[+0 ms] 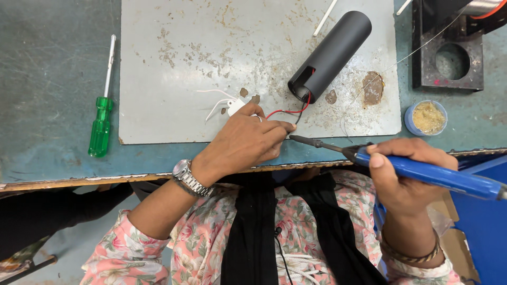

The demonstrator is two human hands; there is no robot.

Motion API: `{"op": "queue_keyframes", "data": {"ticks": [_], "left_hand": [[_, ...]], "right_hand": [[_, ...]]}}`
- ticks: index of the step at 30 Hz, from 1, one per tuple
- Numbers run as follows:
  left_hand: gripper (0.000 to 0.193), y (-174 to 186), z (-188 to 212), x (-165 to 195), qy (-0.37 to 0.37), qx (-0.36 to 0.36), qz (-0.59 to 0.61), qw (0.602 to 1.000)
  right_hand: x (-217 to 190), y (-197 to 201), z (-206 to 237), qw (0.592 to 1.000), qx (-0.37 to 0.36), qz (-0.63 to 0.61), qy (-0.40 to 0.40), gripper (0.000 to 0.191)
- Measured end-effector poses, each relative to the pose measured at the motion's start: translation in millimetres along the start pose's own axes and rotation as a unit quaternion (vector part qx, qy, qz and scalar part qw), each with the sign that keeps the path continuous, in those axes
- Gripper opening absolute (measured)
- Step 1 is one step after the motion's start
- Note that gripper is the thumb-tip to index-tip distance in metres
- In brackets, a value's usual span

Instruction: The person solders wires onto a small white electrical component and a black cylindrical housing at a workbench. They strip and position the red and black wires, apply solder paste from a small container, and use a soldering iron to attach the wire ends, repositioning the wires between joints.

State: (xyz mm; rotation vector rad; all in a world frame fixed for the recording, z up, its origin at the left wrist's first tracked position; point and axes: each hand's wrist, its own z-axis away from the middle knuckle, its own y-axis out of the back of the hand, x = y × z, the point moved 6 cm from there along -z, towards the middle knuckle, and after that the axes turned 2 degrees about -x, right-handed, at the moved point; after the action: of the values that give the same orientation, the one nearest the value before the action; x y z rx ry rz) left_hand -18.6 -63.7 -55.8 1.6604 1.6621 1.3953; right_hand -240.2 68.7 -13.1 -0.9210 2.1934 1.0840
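My left hand (248,140) pinches the red and black wires (288,111) that run from a black tube housing (330,55) lying on the grey metal sheet (174,68). A small white part with white wires (229,105) sits just beyond my left fingers. In my right hand (404,174) is a blue-handled soldering iron (422,171). Its dark tip (298,139) points left and nearly touches my left fingertips at the wire ends. A metal watch is on my left wrist.
A green-handled screwdriver (101,119) lies at the left on the blue-grey bench (53,63). A small round tub of yellowish paste (426,117) stands at the right. A black block with a round hole (449,58) sits at the far right, thin solder wire (417,51) trailing from it.
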Motion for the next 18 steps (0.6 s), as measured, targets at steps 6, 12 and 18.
{"op": "queue_keyframes", "data": {"ticks": [6, 12, 18], "left_hand": [[0.008, 0, 1, 0, 0.000, -0.008, 0.020, 1.000], [0.007, -1, 0, -1, 0.001, -0.004, 0.017, 1.000], [0.009, -1, 1, -1, 0.005, -0.001, 0.019, 1.000]], "right_hand": [[-14, -11, -23, 1.000, -0.003, -0.015, 0.017, 0.025], [-17, -11, -25, 0.999, -0.032, 0.011, -0.001, 0.020], [-22, -12, -30, 0.996, -0.064, 0.069, 0.002, 0.019]]}}
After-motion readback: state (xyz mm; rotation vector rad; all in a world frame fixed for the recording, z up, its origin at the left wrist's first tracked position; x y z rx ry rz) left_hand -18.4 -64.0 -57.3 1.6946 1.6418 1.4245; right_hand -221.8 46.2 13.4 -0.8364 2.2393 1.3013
